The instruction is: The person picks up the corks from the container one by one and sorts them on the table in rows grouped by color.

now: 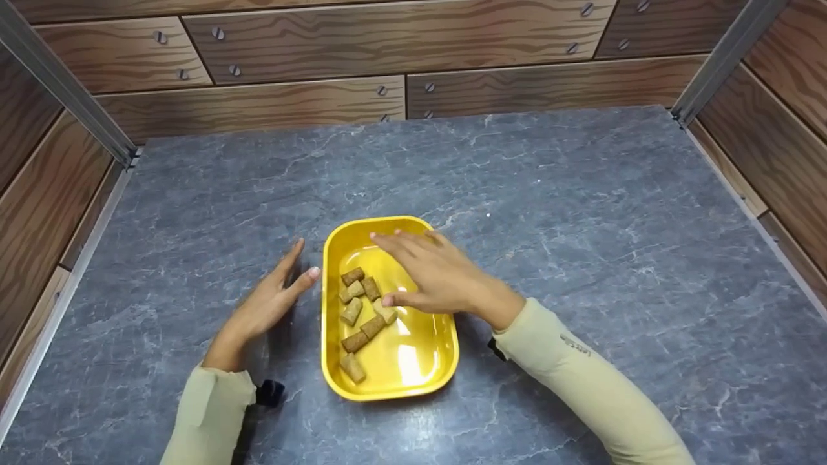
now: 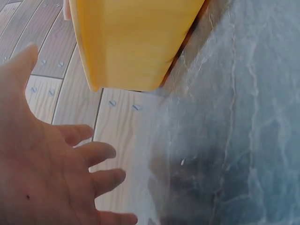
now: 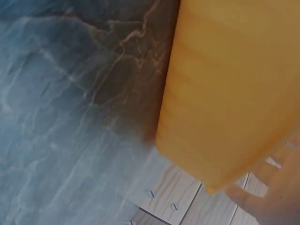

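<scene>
A yellow tray (image 1: 387, 394) with rounded corners stands on the dark marbled table. Several short cork-like pieces (image 1: 353, 312), some light tan and some darker brown, lie mostly along its left half. My right hand (image 1: 429, 271) is over the tray's right rim, fingers extended above the upper part and thumb by one light piece; it holds nothing. Left of the tray, my left hand (image 1: 268, 300) has its fingers spread and its thumb near the rim. In the left wrist view, that palm (image 2: 42, 164) faces the tray's outer wall (image 2: 136, 42) with a gap between.
Wood-patterned panels (image 1: 400, 45) with printed screws enclose the table at the back and both sides. Grey metal posts (image 1: 77, 84) stand at the far corners. The marbled tabletop (image 1: 614, 258) surrounds the tray, with small white specks to its upper right.
</scene>
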Tool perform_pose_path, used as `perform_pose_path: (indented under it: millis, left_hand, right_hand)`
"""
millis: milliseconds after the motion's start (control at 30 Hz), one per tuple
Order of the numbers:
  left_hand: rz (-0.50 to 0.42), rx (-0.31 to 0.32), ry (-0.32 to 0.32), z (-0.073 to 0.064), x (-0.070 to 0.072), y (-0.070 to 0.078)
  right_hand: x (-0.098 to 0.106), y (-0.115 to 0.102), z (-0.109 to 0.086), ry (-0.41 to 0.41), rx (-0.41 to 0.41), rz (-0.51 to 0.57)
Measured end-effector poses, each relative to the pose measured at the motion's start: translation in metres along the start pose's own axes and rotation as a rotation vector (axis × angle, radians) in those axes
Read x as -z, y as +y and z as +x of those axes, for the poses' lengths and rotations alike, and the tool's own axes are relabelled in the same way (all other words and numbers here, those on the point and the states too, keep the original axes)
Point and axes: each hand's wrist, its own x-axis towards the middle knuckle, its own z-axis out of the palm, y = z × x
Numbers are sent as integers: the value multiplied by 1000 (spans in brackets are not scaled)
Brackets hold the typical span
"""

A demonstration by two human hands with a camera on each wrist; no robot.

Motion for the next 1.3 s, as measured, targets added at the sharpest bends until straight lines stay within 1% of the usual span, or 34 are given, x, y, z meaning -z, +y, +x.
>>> perform_pose_path:
  millis: [100, 167, 300, 400, 533, 767, 867, 1000, 1133, 1300]
  left_hand:
    - [-34, -48, -24, -1, 0, -2]
    - [-54, -74, -39, -1, 0, -4]
    - [-115, -73, -71, -4, 1, -8]
    - [-149, -70, -80, -5, 2, -10]
    - [-149, -77, -84, -4, 1, -11]
    - [-147, -44, -82, -4, 3, -16]
    - [-135, -59, -89, -4, 3, -18]
    - [-122, -85, -95, -5, 3, -17]
    - [-118, -91, -92, -6, 2, -16]
    - [-93, -102, -90, -6, 2, -16]
  right_hand:
    - [-3, 0, 3, -60, 17, -8]
    - [-4, -1, 4, -94, 43, -34]
    - [-9, -1, 7, -139, 104, -78]
    - [-12, -1, 9, -147, 134, -101]
    - [-14, -1, 10, -140, 145, -132]
    - [-16, -3, 13, -167, 132, -180]
    - [-17, -4, 14, -174, 134, -220]
    - [-18, -4, 13, -186, 128, -259]
    - [-18, -4, 13, -196, 122, -261]
    - [-18, -3, 12, -183, 130, -248]
